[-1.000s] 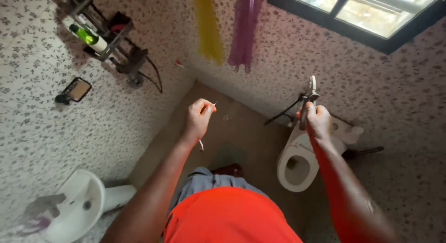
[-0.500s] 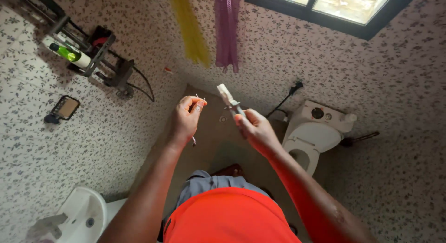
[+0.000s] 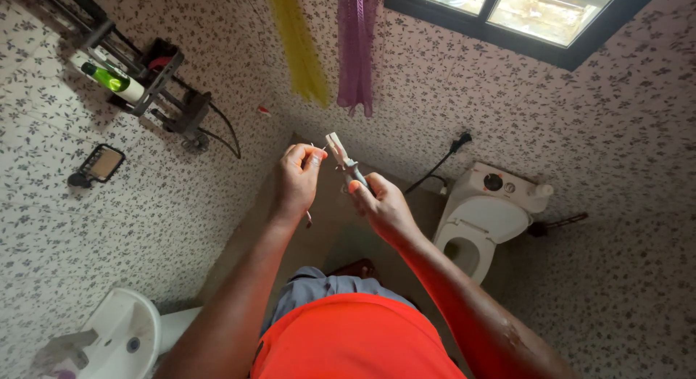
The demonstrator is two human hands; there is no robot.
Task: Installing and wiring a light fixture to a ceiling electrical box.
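My right hand [image 3: 383,205] grips a pair of pliers [image 3: 345,159] by the handles, jaws pointing up and left. My left hand [image 3: 299,177] is closed around a thin wire [image 3: 309,218], pinched between thumb and fingers at the top, with a short end hanging below the palm. The plier jaws sit right beside my left fingertips, nearly touching them. Both hands are raised in front of my chest over a brown floor. I cannot tell whether the jaws grip the wire.
A white toilet [image 3: 480,223] stands at the right, a white sink [image 3: 116,335] at lower left. A black wall rack [image 3: 138,74] holds a green bottle. Yellow and purple cloths [image 3: 355,45] hang by a dark-framed window [image 3: 522,16]. A black hose [image 3: 438,161] lies near the toilet.
My right hand has swung left from above the toilet, carrying the pliers up to my left hand. My left hand has stayed roughly in place.
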